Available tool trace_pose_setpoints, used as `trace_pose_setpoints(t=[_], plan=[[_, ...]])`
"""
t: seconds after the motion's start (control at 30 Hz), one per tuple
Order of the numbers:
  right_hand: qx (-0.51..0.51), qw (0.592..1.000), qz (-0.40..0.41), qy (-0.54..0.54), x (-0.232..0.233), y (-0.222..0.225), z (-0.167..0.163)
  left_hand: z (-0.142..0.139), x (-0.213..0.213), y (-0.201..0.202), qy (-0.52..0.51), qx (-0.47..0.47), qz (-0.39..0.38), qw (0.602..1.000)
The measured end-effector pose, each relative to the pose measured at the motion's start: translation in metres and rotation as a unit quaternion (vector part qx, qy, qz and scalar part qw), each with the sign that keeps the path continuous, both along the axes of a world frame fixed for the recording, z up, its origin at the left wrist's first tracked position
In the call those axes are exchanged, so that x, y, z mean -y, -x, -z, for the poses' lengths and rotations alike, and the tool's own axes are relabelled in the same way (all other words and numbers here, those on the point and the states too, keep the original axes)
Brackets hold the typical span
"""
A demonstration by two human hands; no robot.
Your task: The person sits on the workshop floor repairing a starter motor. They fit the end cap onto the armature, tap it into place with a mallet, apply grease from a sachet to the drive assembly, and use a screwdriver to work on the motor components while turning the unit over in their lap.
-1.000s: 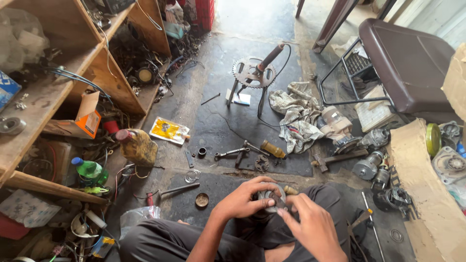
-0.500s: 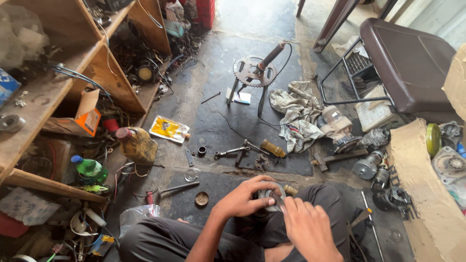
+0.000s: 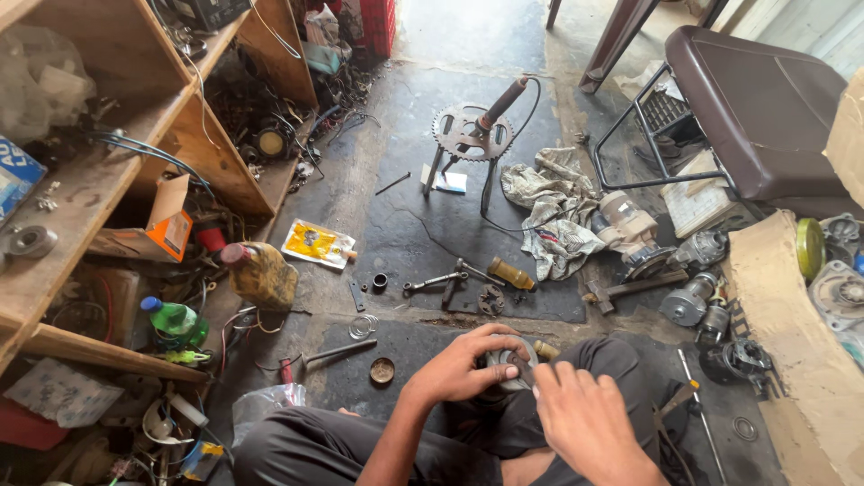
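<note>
I sit on the floor with both hands low in the middle of the view. My left hand (image 3: 468, 364) grips a small round metal part (image 3: 509, 367) over my lap. My right hand (image 3: 585, 418) presses against the same part from the right, fingers bent, and hides its right side. A yellow-handled screwdriver (image 3: 511, 274) and a wrench (image 3: 432, 283) lie on the dark floor just ahead of my hands. A small round cap (image 3: 382, 370) sits to the left of my left hand.
Wooden shelves (image 3: 108, 180) full of clutter stand on the left. A sprocket stand (image 3: 472, 135) and a dirty rag (image 3: 549, 211) lie ahead. Motor parts (image 3: 688, 301) sit to the right by a brown chair (image 3: 765, 108). An oil jug (image 3: 261, 274) and a green bottle (image 3: 171, 319) are at left.
My right hand has shifted slightly down and right along the part; my left hand keeps its grip. Nothing else has moved.
</note>
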State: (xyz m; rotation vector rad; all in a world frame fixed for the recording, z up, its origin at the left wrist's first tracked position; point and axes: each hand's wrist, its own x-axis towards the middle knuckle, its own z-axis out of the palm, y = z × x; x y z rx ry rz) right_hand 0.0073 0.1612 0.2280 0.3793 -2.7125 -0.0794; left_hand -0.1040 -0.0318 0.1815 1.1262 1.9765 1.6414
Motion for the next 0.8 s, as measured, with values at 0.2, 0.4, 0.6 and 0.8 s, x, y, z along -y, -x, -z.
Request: trace_pose_setpoints(t=[0.2,0.4,0.6,0.8], plan=[[0.06,0.995,0.04,-0.072,0.003,0.002,-0.008,-0.004,0.002,-0.004,0.004,-0.005,-0.005,1.0],[0.044,0.999,0.002,-0.019,0.008,-0.001,-0.008,0.003,0.005,-0.005,0.001,-0.046,0.012,0.999],[0.037,0.997,0.009,-0.06,-0.004,-0.011,-0.009,0.025,-0.011,-0.004,-0.031,-0.037,0.005,0.999],[0.08,0.996,0.019,-0.038,0.012,0.001,-0.023,0.018,0.001,-0.001,-0.029,-0.024,0.0,0.999]])
